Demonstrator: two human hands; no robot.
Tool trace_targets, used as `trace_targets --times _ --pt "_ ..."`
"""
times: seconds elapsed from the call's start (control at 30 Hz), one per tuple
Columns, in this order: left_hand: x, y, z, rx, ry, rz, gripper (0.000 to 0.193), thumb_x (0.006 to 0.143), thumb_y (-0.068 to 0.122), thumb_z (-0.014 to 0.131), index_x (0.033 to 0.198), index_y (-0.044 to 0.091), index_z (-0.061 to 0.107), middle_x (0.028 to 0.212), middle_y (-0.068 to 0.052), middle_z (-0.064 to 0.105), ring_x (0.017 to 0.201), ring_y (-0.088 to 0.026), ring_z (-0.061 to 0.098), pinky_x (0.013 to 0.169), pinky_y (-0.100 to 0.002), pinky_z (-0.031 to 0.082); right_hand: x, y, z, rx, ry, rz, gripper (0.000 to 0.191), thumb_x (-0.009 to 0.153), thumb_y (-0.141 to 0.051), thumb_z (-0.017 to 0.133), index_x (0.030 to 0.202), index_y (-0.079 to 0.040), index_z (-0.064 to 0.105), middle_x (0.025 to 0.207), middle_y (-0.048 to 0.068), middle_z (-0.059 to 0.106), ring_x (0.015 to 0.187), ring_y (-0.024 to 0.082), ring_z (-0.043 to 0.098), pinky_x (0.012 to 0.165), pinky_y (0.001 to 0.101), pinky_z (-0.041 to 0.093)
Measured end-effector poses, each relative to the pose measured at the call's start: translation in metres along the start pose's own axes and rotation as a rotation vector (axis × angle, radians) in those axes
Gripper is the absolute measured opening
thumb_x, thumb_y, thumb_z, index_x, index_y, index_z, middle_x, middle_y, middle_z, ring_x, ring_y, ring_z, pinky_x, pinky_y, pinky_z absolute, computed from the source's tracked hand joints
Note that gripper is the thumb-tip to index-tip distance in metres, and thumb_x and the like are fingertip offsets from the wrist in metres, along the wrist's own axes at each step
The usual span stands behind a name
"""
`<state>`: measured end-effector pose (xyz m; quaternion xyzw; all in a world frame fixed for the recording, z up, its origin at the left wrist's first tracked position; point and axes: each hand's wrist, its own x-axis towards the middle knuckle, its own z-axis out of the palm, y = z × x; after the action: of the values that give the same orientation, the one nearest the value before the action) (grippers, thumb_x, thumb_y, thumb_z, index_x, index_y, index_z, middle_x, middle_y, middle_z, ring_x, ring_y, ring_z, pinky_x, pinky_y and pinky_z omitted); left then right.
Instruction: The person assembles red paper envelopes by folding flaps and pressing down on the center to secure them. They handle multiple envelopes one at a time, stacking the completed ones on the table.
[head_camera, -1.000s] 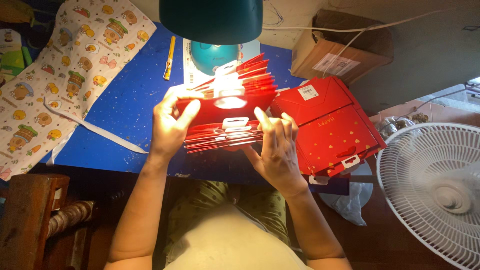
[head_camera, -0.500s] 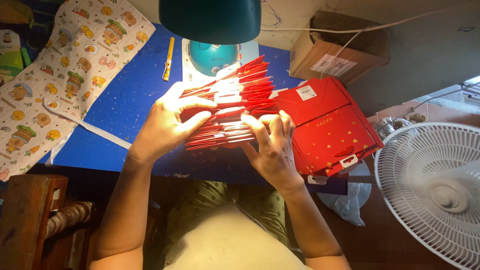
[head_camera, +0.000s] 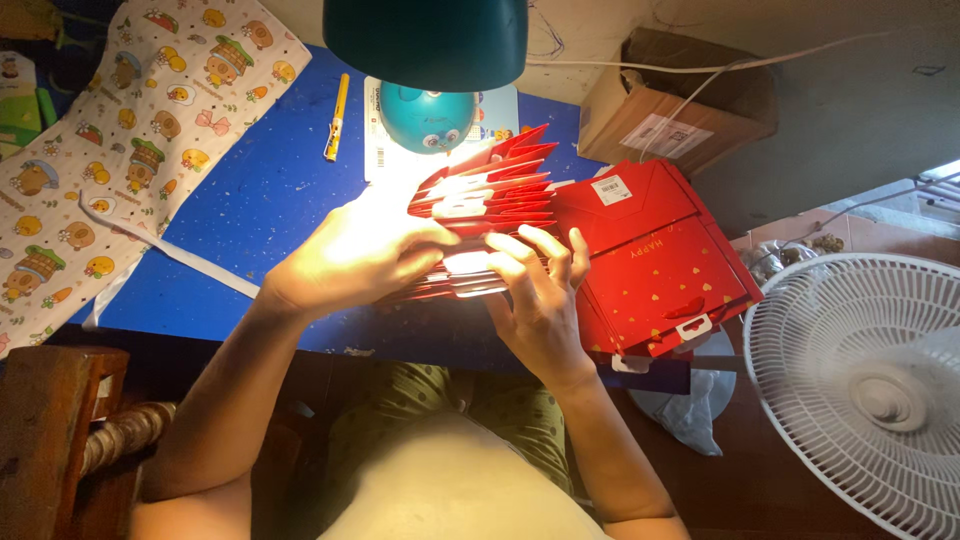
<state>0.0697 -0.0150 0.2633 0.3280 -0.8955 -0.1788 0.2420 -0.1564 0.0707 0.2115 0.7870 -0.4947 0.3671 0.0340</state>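
In the head view, the left hand (head_camera: 355, 255) and right hand (head_camera: 540, 295) clamp a fanned stack of red envelopes (head_camera: 490, 195) between them above the blue mat (head_camera: 250, 200), fingers closed on its sides, long axis running left-right, both hands touching.

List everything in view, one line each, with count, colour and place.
fanned packets: one stack, red, held in both hands under the lamp
flat packets: one pile, red with gold hearts, right of the hands
lamp shade: one, dark green, top centre
pen: one, yellow, on the blue table
cartoon cloth: one, cream, left
cardboard box: one, brown, upper right
fan: one, white, lower right
left hand: on the fanned stack
right hand: on the stack's near edge
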Motion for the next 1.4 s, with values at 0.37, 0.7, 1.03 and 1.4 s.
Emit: trace_targets --times 0.37,0.7,1.03,1.4 --pt "0.006 -0.005 -0.001 -0.043 -0.104 -0.093 0.011 0.080 0.019 0.076 0.079 0.008 0.073 0.094 -0.018 0.064 0.088 -0.033 0.067 0.079 -0.043 0.054 -0.003 0.010 0.005 0.009 0.030 -0.009 0.032 0.090 -0.005 0.072 0.113 -0.013 0.052 0.121 0.004 0.069 0.133 0.030 0.053 0.123 0.0625 0.014" --pt "0.014 0.000 -0.006 -0.041 -0.028 -0.190 0.018 0.077 0.021 0.077 0.083 0.005 0.073 0.094 -0.018 0.064 0.083 -0.033 0.066 0.075 -0.043 0.054 -0.005 0.011 -0.001 -0.015 -0.011 -0.045 0.031 0.083 -0.002 0.071 0.109 -0.016 0.060 0.118 0.001 0.068 0.133 0.027 0.055 0.124 0.0649 0.010" --pt "-0.001 0.004 -0.005 -0.247 0.153 -0.140 0.018 0.101 0.015 0.065 0.112 0.001 0.059 0.109 -0.022 0.063 0.094 -0.039 0.067 0.081 -0.046 0.055 0.023 0.006 -0.012 -0.095 -0.211 0.020 0.093 0.086 -0.042 0.080 0.153 0.006 0.035 0.155 0.019 0.045 0.148 0.036 0.038 0.120 0.0707 0.004" --pt "-0.003 -0.008 0.003 -0.035 0.175 -0.121 0.018 0.101 0.006 0.058 0.116 -0.003 0.060 0.108 -0.024 0.065 0.094 -0.041 0.067 0.082 -0.046 0.055 0.023 -0.001 -0.019 -0.003 -0.285 0.148 0.061 0.084 -0.038 0.082 0.135 -0.012 0.063 0.129 0.010 0.051 0.132 0.029 0.044 0.124 0.0636 0.014"
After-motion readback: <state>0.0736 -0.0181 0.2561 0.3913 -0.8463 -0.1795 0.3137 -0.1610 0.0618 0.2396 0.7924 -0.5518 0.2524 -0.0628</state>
